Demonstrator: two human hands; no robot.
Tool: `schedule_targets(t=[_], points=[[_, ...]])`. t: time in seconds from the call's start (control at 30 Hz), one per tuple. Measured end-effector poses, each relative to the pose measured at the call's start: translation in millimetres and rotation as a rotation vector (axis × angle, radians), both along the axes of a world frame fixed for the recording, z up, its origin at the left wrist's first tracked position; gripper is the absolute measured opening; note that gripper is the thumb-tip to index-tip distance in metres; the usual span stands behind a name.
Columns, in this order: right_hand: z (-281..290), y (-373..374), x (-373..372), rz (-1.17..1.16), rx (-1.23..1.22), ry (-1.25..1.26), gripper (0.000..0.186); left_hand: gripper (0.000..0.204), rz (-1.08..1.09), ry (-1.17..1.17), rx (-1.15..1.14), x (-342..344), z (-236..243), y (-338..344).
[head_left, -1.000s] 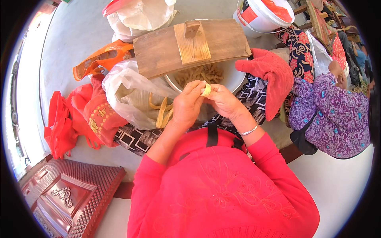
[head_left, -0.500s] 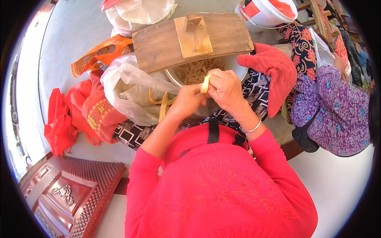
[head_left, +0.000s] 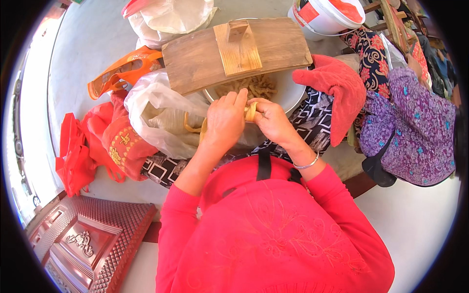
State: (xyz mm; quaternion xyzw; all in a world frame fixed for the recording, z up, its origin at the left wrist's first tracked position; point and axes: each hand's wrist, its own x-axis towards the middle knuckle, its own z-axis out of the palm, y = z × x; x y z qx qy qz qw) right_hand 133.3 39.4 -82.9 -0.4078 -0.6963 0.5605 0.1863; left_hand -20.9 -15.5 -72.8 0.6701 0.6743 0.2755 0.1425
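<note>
Close together in front of my lap, my left hand [head_left: 226, 119] and my right hand [head_left: 273, 121] pinch a pale yellow strip [head_left: 251, 112] that is looped or folded between them. The fingers of my left hand lie over part of it and hide one end. Just beyond my hands, a white basin [head_left: 294, 100] holds a heap of tan, twisted or folded pieces [head_left: 256, 87]. A wooden board [head_left: 195, 61] with a raised wooden block [head_left: 238, 32] lies across the basin. Beside my left wrist, a clear plastic bag [head_left: 146, 97] has more yellowish strips [head_left: 191, 126] at its mouth.
Orange [head_left: 124, 66] and red bags [head_left: 75, 156] lie at the left, a white sack [head_left: 168, 22] and a white bucket [head_left: 322, 19] at the back. A red cloth [head_left: 337, 90] drapes my right knee. Another person in a purple patterned top [head_left: 410, 127] sits at the right.
My left hand has shifted forward, its fingers now laid over the strip. My right hand has moved slightly down and nearer to me, still pinching the loop.
</note>
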Motion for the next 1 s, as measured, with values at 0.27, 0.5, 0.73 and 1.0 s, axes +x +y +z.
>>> schedule_targets(t=[0.27,0.5,0.73,1.0], points=[[16.3,6.9,-6.6,-0.047,0.784,-0.145,0.011,0.034,-0.123,-0.856,-0.21,-7.5,-6.8,-0.8],[25.6,8.3,-13.4,-0.026,0.93,-0.169,0.015,0.027,0.223,-1.43,-0.267,17.5,-13.5,2.6],[21.7,18.2,0.5,0.117,0.876,-0.323,0.017,0.022,0.316,-1.374,-0.254,27.5,-37.1,3.7],[29.6,29.6,-5.1,0.043,0.457,-0.309,0.013,0.026,0.259,-0.355,0.133,31.2,-16.7,8.7]])
